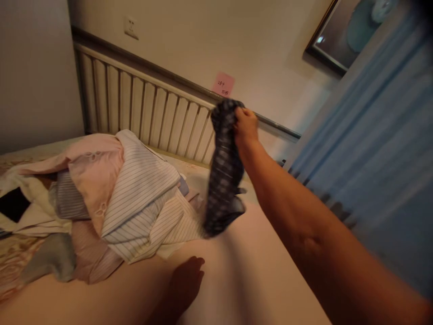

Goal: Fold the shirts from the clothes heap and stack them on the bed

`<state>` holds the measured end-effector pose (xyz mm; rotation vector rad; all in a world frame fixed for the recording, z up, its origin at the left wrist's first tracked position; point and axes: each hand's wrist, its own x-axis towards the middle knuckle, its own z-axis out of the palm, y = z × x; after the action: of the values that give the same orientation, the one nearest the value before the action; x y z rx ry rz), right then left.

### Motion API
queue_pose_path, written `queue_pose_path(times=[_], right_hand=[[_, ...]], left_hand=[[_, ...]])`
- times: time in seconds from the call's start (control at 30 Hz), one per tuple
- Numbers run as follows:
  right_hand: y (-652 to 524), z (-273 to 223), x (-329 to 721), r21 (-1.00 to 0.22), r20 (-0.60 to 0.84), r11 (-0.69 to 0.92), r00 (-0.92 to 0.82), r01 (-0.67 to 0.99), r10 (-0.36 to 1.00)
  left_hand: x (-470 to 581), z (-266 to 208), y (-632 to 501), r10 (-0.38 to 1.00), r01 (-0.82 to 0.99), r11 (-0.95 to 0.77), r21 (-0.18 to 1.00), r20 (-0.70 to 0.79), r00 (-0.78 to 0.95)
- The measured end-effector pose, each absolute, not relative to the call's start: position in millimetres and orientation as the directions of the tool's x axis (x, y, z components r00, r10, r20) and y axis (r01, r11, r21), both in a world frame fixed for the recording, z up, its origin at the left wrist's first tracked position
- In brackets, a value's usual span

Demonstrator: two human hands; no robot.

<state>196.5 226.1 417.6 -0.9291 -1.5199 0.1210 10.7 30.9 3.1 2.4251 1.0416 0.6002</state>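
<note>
the person's right arm reaches from the near right toward the middle of the scene, elbow nearly straight, its right hand (246, 126) raised in front of the cream slatted panel (149, 99). the fingers are closed on the upper end of a dark checked cloth (225, 162), which hangs down just right of the striped garment (142, 180), its lower part blurred. the left hand (187, 282) is low at the near middle, in shadow, over the pale pink surface (277, 257); its fingers point away from the person, and how far open they are, or whether they grip anything, cannot be told. a pink garment (98, 162) lies left of the striped one; a blue curtain (368, 167) hangs at the right.
</note>
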Motion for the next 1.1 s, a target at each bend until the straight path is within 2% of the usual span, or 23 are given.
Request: queue_pose_path(times=[0.1,0.2,0.23,0.3,0.47,0.57,0.63,0.7,0.87,1.0,1.1], right_hand=[[257,414,135,-0.501,0.796,0.710,-0.059,0.495,0.602],[238,354,131,-0.438,0.726,0.596,-0.126,0.673,0.676],[221,326,142,-0.424,0.678,0.514,-0.116,0.745,0.726],[176,267,175,-0.392,0.544,0.245,0.008,0.887,0.839],[15,136,270,-0.393,0.395,-0.060,0.227,0.918,0.890],[-85,68,318,-0.381,0.364,-0.202,0.347,0.902,0.865],[-136,24,344,-0.282,0.421,-0.270,0.372,0.921,0.827],[-169,-11,363,-0.189,0.477,-0.259,0.319,0.947,0.819],[-184,-39,376,-0.073,0.539,-0.263,0.260,0.962,0.801],[-178,-34,373,-0.060,0.548,-0.263,0.252,0.963,0.797],[-179,-34,372,-0.057,0.555,-0.253,0.242,0.966,0.796]], left_hand=[[9,3,30,0.746,0.542,-0.628,0.559,0.233,0.624],[9,9,30,0.749,0.550,-0.602,0.578,0.171,0.640],[9,12,31,0.750,0.553,-0.595,0.583,0.154,0.644],[9,17,31,0.753,0.554,-0.585,0.592,0.141,0.643],[6,24,32,0.761,0.551,-0.562,0.617,0.126,0.636],[4,22,31,0.781,0.546,-0.550,0.632,0.159,0.603],[3,19,30,0.789,0.539,-0.557,0.632,0.202,0.580],[3,17,28,0.793,0.543,-0.570,0.616,0.240,0.560],[7,24,15,0.790,0.625,-0.606,0.492,0.279,0.546],[12,33,-4,0.820,0.742,-0.572,0.350,0.246,0.516],[13,39,-18,0.826,0.775,-0.563,0.288,0.237,0.512]])
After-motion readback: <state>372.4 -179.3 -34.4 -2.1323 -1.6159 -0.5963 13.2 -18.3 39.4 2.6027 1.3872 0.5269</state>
